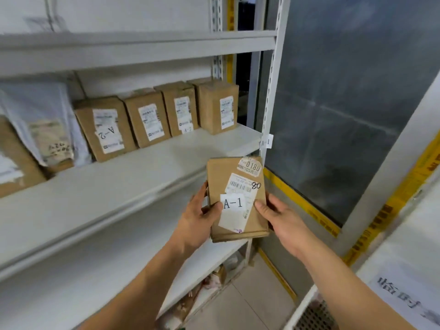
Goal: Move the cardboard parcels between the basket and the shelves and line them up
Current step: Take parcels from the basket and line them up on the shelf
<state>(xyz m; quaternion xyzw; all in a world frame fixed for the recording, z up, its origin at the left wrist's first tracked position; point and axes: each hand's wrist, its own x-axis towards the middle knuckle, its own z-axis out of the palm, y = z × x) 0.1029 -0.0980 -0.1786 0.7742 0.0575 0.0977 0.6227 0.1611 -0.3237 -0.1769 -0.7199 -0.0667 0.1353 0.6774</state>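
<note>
Two bare hands hold one cardboard parcel [235,198] up in the air. Left hand [198,217] fingers grip its left edge, and right hand [278,217] fingers grip its right edge. Four more parcels [157,117] stand in a row on the shelf [119,177], up and left of the fingers.

Both forearms reach up and fwd from the bottom edge, bare, converging toward the middle. Left hand [198,216] sits w/ back of hand toward the camera, thumb laid flat across the front of the parcel [235,198], fingers wrapped behind its left edge (fingertips hidden). Right hand [279,219] mirrors it on the right edge: thumb on the front face, fingers curled behind. Wrists roughly level, both slightly bent. Hands apart, not touching each other.
</note>
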